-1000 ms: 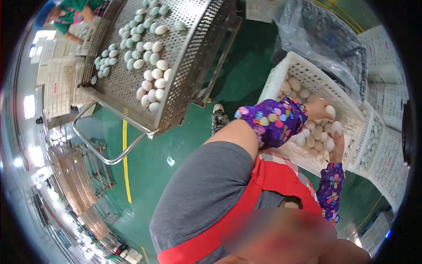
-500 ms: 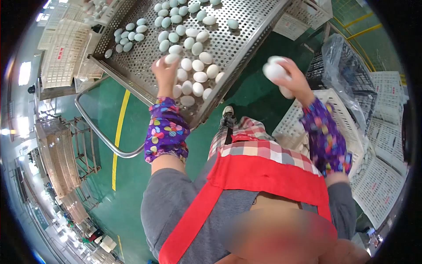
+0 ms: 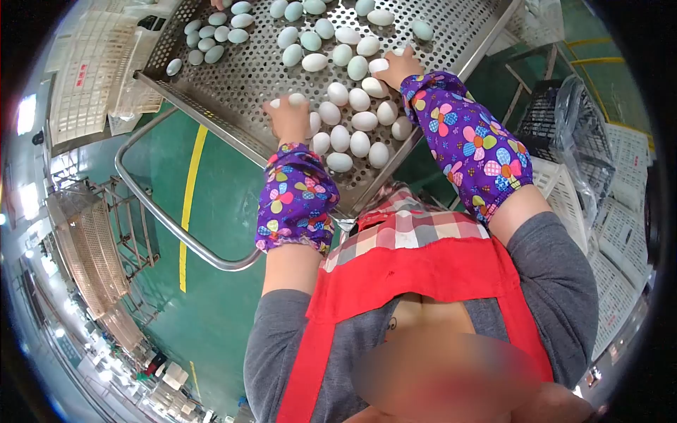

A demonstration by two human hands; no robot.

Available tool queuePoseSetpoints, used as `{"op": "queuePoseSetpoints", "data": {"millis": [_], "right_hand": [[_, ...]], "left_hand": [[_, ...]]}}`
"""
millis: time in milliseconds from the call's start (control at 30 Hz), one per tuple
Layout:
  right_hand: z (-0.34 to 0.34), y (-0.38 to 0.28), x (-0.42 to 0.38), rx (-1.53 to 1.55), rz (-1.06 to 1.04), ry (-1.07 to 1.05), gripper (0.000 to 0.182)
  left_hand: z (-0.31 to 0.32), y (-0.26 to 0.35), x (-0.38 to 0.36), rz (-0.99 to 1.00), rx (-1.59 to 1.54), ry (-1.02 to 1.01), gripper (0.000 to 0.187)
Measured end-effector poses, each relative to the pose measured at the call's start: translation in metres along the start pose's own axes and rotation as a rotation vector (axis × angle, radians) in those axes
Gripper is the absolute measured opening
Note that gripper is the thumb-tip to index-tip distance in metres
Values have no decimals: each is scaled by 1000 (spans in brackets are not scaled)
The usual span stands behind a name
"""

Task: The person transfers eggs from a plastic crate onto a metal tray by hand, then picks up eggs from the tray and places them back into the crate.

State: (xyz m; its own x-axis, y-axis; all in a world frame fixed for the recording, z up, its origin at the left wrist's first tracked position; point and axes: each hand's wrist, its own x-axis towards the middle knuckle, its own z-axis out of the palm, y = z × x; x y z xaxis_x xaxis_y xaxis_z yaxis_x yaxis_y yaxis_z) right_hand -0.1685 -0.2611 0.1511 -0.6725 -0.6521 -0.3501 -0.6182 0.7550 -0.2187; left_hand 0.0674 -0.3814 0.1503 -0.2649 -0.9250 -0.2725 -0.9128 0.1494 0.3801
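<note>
Nearest, just below the perforated metal tray (image 3: 247, 84), is the red apron (image 3: 423, 271); both forearms reach over the tray's near edge. In the tray's near corner lies a loose cluster of white eggs (image 3: 364, 121), some touching, others slightly apart.

At the left side of that cluster, over the tray, the left hand (image 3: 288, 120) has its fingers bent and slightly parted around a white egg (image 3: 297, 99). Farther along the tray, toward its right wall, the right hand (image 3: 402, 69) is curled beside another white egg (image 3: 379, 65), its thumb close to the shell. Whether either hand is pinching or merely touching, I cannot tell.

The step in hand looks like handling eggs at tray level, close to the others. From this position, a careful move calls for low, level hands and fingers opening gently, so that no shell knocks its neighbour (eggs roll easily on bare metal, after all).

Beyond the white cluster, across the tray's middle, lie blue-green eggs (image 3: 310, 40) mixed with paler ones; a smaller group (image 3: 221, 34) sits toward its left wall. At the tray's far left, part of another person's hand (image 3: 218, 3) shows. Outside the tray, pale crates (image 3: 81, 77) stand to its left and a black crate (image 3: 543, 116) to its right.
</note>
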Motion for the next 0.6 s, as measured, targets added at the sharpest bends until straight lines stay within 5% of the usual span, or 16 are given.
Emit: {"op": "queuePoseSetpoints", "data": {"millis": [200, 300, 367, 500, 600], "right_hand": [[13, -4, -22, 89, -1, -60, 54], [18, 0, -35, 48, -193, -78, 57], [10, 8, -63, 128, -420, 135, 53], [-32, 90, -161, 665, -647, 455, 34], [-45, 173, -226, 683, -479, 628, 23]], "left_hand": [[-2, -8, -13, 110, 186, -135, 62], [-8, -8, -13, 206, 259, -277, 63], [13, -33, 19, 331, 482, -392, 65], [42, -9, -30, 695, 198, 109, 41], [52, 71, -93, 998, -118, 60, 29]]}}
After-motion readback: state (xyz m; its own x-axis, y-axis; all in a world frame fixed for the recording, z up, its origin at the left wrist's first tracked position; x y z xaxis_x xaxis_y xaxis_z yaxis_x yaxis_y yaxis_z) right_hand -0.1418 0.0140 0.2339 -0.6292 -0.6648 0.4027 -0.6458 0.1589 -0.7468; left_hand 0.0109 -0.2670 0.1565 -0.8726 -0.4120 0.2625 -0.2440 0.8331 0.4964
